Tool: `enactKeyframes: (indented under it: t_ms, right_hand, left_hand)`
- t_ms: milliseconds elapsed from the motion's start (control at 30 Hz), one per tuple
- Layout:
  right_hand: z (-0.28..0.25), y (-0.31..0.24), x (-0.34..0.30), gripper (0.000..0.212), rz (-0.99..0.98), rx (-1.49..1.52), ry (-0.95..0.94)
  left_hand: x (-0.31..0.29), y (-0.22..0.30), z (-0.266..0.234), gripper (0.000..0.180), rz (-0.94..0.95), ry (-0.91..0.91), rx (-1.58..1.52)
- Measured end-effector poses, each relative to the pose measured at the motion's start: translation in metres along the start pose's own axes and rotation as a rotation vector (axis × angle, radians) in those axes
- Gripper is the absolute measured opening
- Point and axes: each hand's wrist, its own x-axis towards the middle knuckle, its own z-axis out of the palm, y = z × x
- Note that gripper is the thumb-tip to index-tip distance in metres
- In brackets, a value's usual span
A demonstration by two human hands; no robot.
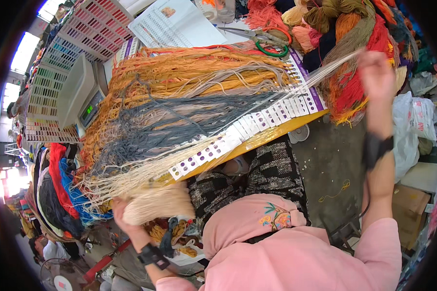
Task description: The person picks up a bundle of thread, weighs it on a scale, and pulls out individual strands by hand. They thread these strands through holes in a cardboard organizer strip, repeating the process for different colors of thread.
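At the near left edge of the table, my left hand [125, 216] is closed round a hank of cream thread [160, 203], blurred by motion. My right hand [378, 77] is raised at the far right, its fingers closed on a bunch of white thread strands [332, 70]. These stretch taut toward a slanting row of white punched cards [240, 128] along the table's near edge. Left of the cards lie long orange threads [199, 60], blue-grey threads [175, 116] and loose cream threads [131, 177], spread in bands.
Scissors [250, 33] with red and green handles lie at the back, near a printed sheet [172, 26]. A scale [85, 104] and a colour chart [48, 80] stand left. Coloured skeins [347, 43] are heaped right; a cardboard box [408, 211] sits below.
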Motion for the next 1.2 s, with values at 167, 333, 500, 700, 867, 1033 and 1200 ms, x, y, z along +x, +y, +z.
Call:
enactKeyframes:
  t_ms: [167, 333, 500, 700, 867, 1033, 1200]
  right_hand:
    - [0.046, 0.070, 0.002, 0.009, -0.332, -0.824, -0.094]
    - [0.016, 0.223, -0.042, 0.006, 0.232, -1.269, -0.209]
    - [0.004, 0.260, -0.065, 0.007, -0.185, -1.574, -0.328]
    - [0.000, 0.255, -0.066, 0.013, -0.238, -1.465, -0.315]
    - [0.007, 0.257, -0.074, 0.021, -0.307, -1.538, -0.529]
    - [0.005, 0.257, -0.074, 0.024, -0.261, -1.448, -0.566]
    - [-0.004, 0.254, -0.074, 0.018, -0.244, -1.422, -0.473]
  left_hand:
    - [-0.034, -0.056, 0.082, 0.034, -0.681, -0.463, -0.721]
    - [-0.055, -0.155, 0.197, 0.020, -0.631, -0.517, 0.624]
    - [-0.042, -0.212, 0.189, 0.013, -0.629, -0.494, 0.825]
    - [-0.046, -0.198, 0.191, 0.012, -0.624, -0.458, 0.988]
    - [-0.042, -0.204, 0.190, 0.011, -0.676, -0.352, 0.679]
    - [-0.049, -0.207, 0.190, 0.012, -0.653, -0.255, 0.621]
    - [-0.013, -0.111, 0.142, 0.021, -0.354, -0.173, 0.300]
